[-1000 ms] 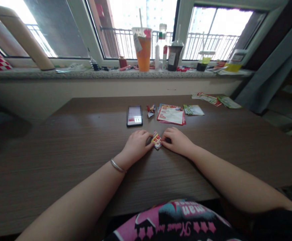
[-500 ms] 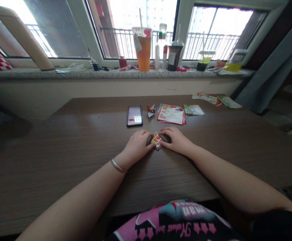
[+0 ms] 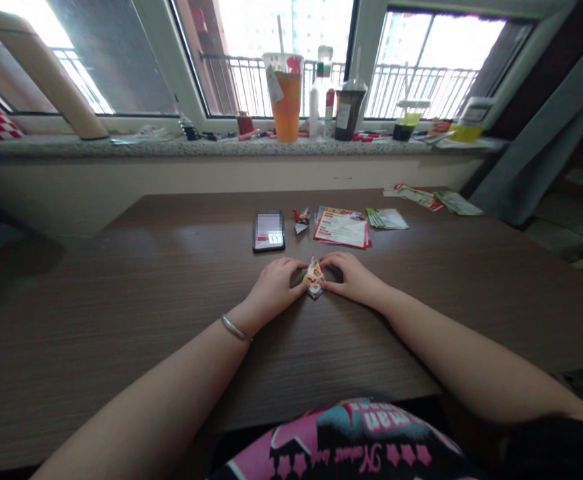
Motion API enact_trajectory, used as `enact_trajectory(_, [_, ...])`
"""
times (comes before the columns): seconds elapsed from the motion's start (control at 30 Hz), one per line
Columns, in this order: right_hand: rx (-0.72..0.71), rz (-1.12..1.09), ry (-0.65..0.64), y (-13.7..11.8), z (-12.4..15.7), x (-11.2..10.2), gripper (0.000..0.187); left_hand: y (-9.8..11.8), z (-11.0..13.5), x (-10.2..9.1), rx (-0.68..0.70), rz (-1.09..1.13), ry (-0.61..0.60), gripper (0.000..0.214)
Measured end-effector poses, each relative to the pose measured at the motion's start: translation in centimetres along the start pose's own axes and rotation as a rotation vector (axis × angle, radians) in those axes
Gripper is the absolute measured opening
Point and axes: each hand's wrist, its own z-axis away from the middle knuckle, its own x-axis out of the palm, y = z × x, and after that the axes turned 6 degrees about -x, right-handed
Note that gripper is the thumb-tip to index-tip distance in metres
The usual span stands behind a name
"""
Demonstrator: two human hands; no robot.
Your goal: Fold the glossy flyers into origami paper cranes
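Note:
A small piece of folded printed paper (image 3: 314, 279), yellow, red and white, lies on the brown table between my hands. My left hand (image 3: 277, 287) pinches its left side between thumb and fingers, a silver bangle on the wrist. On the opposite side my right hand (image 3: 354, 280) grips it the same way. The paper's middle bulges up and its top corner points away from me. Beyond it sits another folded paper piece (image 3: 301, 220), colourful with a white tip.
Behind my hands lie a phone (image 3: 269, 232), a stack of printed flyers (image 3: 341, 228) and green-white leaflets (image 3: 387, 219). More leaflets (image 3: 419, 197) are at the back right. Cups, among them a tall orange drink (image 3: 287, 100), line the stone windowsill (image 3: 146, 151).
The folded paper's surface has changed from flatter, with large print showing, to raised and creased in the middle. Both hands stay almost in place.

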Motion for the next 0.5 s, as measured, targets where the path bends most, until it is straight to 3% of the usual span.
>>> enact_trajectory(0.27, [-0.092, -0.056, 0.002, 0.1, -0.1, -0.1, 0.016, -0.6, -0.2, 0.2, 0.057, 0.035, -0.017, 0.021])
enact_trajectory(0.5, [-0.175, -0.04, -0.017, 0.2, -0.3, -0.3, 0.012, -1.7, -0.9, 0.5, 0.171, 0.102, -0.032, 0.014])
